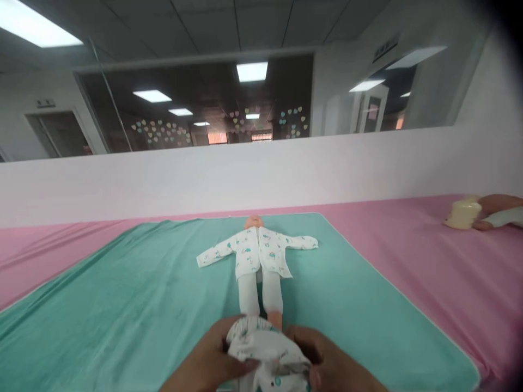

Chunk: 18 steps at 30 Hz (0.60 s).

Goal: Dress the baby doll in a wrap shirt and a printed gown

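A baby doll (254,221) lies on its back on a teal blanket (155,305). It wears a white printed jacket (247,256), its front edges slightly apart, and white leggings (248,294). Its sleeves stretch out to both sides. At the doll's feet, my left hand (212,354) and my right hand (327,359) are closed on a bunched white printed garment (269,351) with a gathered edge, which looks like baby trousers. One bare lower leg of the doll shows just beyond the garment; the other foot is hidden behind it.
A pink sheet (392,234) lies under the blanket. At the far right, another person's hand (496,207) holds a pale yellow bottle-like container (462,213). Behind the bed rises a white wall (229,182) with a large window or mirror above it.
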{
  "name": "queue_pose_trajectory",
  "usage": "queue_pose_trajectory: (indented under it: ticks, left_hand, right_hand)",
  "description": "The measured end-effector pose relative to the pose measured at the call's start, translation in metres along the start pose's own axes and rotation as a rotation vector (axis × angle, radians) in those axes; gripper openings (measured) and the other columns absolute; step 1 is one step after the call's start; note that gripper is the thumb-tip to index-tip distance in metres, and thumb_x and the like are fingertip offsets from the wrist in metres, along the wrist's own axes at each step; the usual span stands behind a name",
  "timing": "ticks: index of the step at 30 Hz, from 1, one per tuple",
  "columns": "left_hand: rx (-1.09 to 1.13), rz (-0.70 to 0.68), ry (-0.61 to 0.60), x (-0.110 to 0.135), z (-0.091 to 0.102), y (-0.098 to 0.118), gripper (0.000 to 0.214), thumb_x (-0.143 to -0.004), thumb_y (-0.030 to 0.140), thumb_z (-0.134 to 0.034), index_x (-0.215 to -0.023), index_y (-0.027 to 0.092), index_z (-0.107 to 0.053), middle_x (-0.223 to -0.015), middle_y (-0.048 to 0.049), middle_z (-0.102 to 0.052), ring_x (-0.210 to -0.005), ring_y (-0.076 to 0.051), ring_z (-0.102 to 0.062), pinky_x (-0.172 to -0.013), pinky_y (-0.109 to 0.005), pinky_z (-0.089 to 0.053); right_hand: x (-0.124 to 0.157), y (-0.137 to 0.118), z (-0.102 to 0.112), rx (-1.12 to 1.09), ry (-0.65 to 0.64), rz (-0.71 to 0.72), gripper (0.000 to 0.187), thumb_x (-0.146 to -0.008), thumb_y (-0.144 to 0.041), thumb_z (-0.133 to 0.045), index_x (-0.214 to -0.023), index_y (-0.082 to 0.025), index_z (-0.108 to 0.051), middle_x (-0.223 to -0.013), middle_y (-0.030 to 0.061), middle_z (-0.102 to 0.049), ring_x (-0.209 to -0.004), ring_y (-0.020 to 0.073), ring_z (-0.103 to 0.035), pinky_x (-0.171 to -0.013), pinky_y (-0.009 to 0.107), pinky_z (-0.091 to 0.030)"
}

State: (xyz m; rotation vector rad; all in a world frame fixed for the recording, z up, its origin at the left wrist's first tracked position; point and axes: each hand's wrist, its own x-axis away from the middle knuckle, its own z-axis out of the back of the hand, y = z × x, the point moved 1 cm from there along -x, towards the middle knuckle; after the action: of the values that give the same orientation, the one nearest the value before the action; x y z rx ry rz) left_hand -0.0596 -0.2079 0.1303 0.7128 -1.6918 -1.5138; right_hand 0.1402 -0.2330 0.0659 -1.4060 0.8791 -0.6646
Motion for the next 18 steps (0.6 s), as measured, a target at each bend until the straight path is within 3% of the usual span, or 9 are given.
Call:
queue_pose_trajectory:
  ticks: [2,6,9,12,15,18]
  left_hand:
    - [-0.203,-0.117,-0.051,-0.008,-0.002,0.017,0.022,-0.062,0.028,-0.071,-0.082,0.017,-0.067,-0.08,-0.0016,-0.066,-0.08,-0.021,-0.058,-0.072,-0.027,-0.044]
    - [-0.414,-0.2,-0.025,-0.015,-0.007,0.044,0.01,-0.068,0.024,-0.064,-0.076,0.018,-0.063,-0.075,0.0016,-0.062,-0.069,-0.014,-0.052,-0.06,-0.02,-0.039]
    - [-0.529,-0.101,-0.129,-0.011,-0.008,0.054,0.016,-0.065,0.026,-0.066,-0.078,0.018,-0.063,-0.073,0.0021,-0.061,-0.064,-0.013,-0.05,-0.054,-0.019,-0.035]
    - [-0.606,0.027,-0.335,-0.009,-0.008,0.057,0.019,-0.062,0.03,-0.07,-0.073,0.017,-0.062,-0.065,0.0032,-0.057,-0.057,-0.01,-0.046,-0.05,-0.019,-0.031]
    - [-0.416,-0.066,-0.307,-0.014,-0.01,0.053,0.019,-0.066,0.03,-0.068,-0.079,0.017,-0.063,-0.075,0.0011,-0.06,-0.068,-0.013,-0.051,-0.059,-0.02,-0.038]
    - [-0.072,-0.162,-0.119,-0.02,-0.013,0.042,0.014,-0.073,0.024,-0.063,-0.085,0.018,-0.061,-0.084,-0.0002,-0.061,-0.077,-0.014,-0.054,-0.07,-0.023,-0.041]
  right_hand:
    - [-0.009,-0.018,0.003,-0.035,0.063,0.042,0.064,-0.052,-0.067,-0.068,-0.092,-0.018,-0.061,-0.089,0.002,-0.056,-0.083,0.0199,-0.052,-0.069,0.028,-0.041]
    - [-0.017,-0.056,0.006,0.108,0.117,0.012,0.03,-0.066,-0.037,-0.071,-0.085,-0.017,-0.059,-0.077,-0.0008,-0.054,-0.065,0.0107,-0.045,-0.057,0.022,-0.036]
    - [-0.012,-0.069,0.016,0.143,0.189,0.065,0.017,-0.067,-0.025,-0.069,-0.073,-0.016,-0.056,-0.07,-0.0024,-0.051,-0.061,0.0089,-0.044,-0.053,0.02,-0.034]
    - [-0.006,-0.065,0.027,-0.083,0.239,0.14,0.02,-0.066,-0.022,-0.071,-0.066,-0.017,-0.051,-0.064,-0.0046,-0.047,-0.056,0.0068,-0.042,-0.05,0.018,-0.033]
    - [-0.007,-0.056,0.023,-0.32,0.248,0.158,0.023,-0.066,-0.029,-0.071,-0.072,-0.018,-0.052,-0.066,-0.0045,-0.05,-0.055,0.007,-0.045,-0.05,0.018,-0.035]
    - [-0.011,-0.05,0.004,-0.327,0.059,0.075,0.035,-0.06,-0.037,-0.076,-0.081,-0.017,-0.057,-0.073,-0.0014,-0.055,-0.064,0.0111,-0.052,-0.058,0.023,-0.041]
